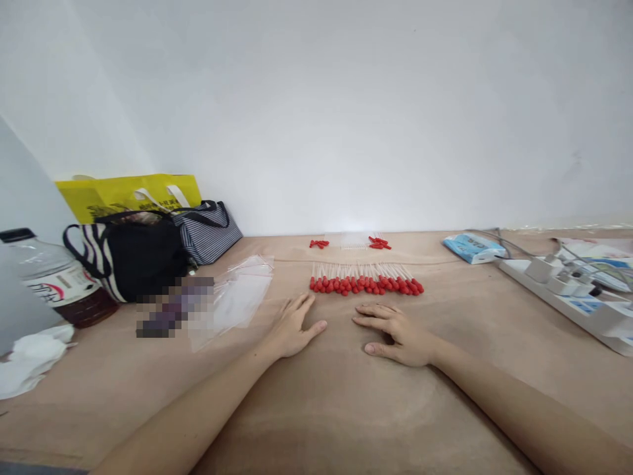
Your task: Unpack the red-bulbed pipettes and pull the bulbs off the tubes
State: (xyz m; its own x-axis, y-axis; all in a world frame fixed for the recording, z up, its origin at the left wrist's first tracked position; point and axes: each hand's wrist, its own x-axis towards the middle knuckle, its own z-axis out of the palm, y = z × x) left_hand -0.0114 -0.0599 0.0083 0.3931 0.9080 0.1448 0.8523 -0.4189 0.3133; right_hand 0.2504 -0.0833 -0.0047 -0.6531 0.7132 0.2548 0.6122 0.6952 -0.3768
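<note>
My left hand (294, 328) rests on the brown tabletop (341, 396), fingers stretched out and thumb apart, holding nothing. Opposite it, my right hand (398, 335) lies on the table with its fingers extended, also without anything in it. Just beyond both hands is a row of thin white sticks with red tips (366, 284), the red ends facing me. Farther back, near the wall, clear plastic bags (353, 241) lie with small groups of red-tipped sticks at their left and right. Left of my left hand, flat clear zip bags (242, 297) overlap in a loose stack.
On the left stand a drink bottle (59, 284), a black bag (143, 257), a striped bag (210, 231) and a yellow bag (123, 191). White tissue (34, 359) lies in front. A blue packet (473, 248) and a power strip with plugs (573, 297) are on the right.
</note>
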